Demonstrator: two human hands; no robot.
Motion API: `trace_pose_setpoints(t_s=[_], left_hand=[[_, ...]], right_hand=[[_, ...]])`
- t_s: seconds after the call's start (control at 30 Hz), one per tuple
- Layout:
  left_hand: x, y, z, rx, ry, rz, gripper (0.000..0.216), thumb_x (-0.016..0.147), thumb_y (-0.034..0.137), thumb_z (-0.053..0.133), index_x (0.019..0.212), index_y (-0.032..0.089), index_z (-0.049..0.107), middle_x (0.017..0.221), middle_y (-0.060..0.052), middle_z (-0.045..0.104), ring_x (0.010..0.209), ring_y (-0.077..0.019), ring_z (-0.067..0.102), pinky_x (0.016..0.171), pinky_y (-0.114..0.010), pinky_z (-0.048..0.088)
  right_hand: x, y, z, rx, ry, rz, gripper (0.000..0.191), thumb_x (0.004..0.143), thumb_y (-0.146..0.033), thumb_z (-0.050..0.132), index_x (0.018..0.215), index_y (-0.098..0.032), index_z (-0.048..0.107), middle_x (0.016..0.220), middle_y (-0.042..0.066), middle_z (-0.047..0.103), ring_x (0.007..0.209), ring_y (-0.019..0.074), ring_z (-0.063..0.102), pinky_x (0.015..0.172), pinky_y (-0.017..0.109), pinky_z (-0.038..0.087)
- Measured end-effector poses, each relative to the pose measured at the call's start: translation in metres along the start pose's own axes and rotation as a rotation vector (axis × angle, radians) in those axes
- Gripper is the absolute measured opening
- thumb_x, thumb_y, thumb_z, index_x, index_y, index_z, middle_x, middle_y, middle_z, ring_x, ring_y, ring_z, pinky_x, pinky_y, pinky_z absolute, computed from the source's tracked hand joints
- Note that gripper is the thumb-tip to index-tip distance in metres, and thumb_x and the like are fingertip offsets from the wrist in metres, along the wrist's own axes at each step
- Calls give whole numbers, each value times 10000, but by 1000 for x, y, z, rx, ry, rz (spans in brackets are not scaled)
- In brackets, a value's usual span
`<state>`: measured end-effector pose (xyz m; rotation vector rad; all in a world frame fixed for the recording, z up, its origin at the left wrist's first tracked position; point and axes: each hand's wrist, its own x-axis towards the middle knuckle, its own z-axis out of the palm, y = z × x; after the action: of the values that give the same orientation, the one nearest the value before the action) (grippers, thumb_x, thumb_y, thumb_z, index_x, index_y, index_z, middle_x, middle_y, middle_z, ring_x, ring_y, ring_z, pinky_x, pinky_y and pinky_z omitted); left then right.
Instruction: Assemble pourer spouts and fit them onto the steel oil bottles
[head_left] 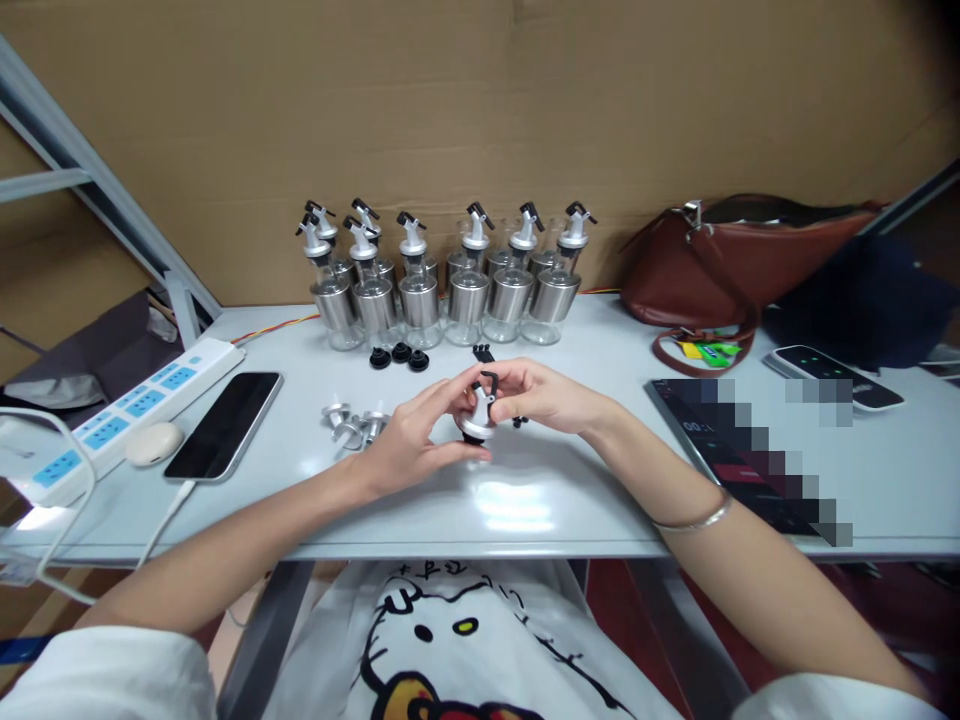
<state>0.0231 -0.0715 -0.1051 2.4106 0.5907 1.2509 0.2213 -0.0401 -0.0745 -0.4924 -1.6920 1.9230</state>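
Between my two hands, just above the table, is a silver pourer spout (pixel 477 418) with a black lever and a black stopper base. My left hand (pixel 420 430) grips its body and base between thumb and fingers. At its top, the thumb and fingers of my right hand (pixel 536 392) pinch the black lever area. Silver spout pieces (pixel 355 426) lie beside my left hand. Black stoppers (pixel 400 355) sit behind it. Small black levers (pixel 484 353) lie beyond my hands, and a few more show partly hidden beneath my right hand.
Glass bottles with steel sleeves (pixel 467 308) stand along the back, several topped with pourers. At left lie a phone (pixel 223 427), a white round case (pixel 154 443) and a power strip (pixel 142 410). A tablet (pixel 739 460), a brown bag (pixel 720 265) and a white device (pixel 836 378) occupy the right.
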Motion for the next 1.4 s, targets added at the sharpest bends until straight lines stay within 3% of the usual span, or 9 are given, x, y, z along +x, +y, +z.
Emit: trace_pose_setpoints(t_s=[0.47,0.9,1.1,1.23,1.4], left_hand=[[2,-2,-3,-128,19,-39,660,721,395,752,1306,238,488,932,-39,671,782,-129,674,820,-308,603],[-1,-3,2,-203,24,-137,619,705,423,764,1226,210,506,947,-45,650,825,-147,664,834,-350,588],[2,-3,-1,-162,-17,-120,753,757,421,723,1404,316,351,877,7,600,773,-114,623,805,-311,570],[5,-3,-5,-82,-108,-105,668,759,401,725,1359,314,444,889,3,610,736,-107,606,778,-298,572],[1,-5,-6,-173,-38,-221,692,690,383,788,1298,228,494,909,-26,639,781,-145,676,807,-315,594]], right_hand=[[-5,3,-10,47,0,31,321,648,-299,831,889,-128,703,789,-1,683,685,82,588,705,221,460],[0,4,-4,-5,25,-16,258,677,-301,808,834,-135,690,731,-22,655,635,79,550,694,231,444],[0,2,-4,-52,48,8,241,685,-314,796,794,-135,677,723,-21,643,642,82,542,688,237,431],[0,3,-5,-122,65,38,292,677,-330,795,861,-131,687,769,-3,651,654,90,532,662,245,416],[-1,3,-3,-104,105,35,297,689,-378,781,802,-127,670,718,-15,609,663,90,520,650,237,385]])
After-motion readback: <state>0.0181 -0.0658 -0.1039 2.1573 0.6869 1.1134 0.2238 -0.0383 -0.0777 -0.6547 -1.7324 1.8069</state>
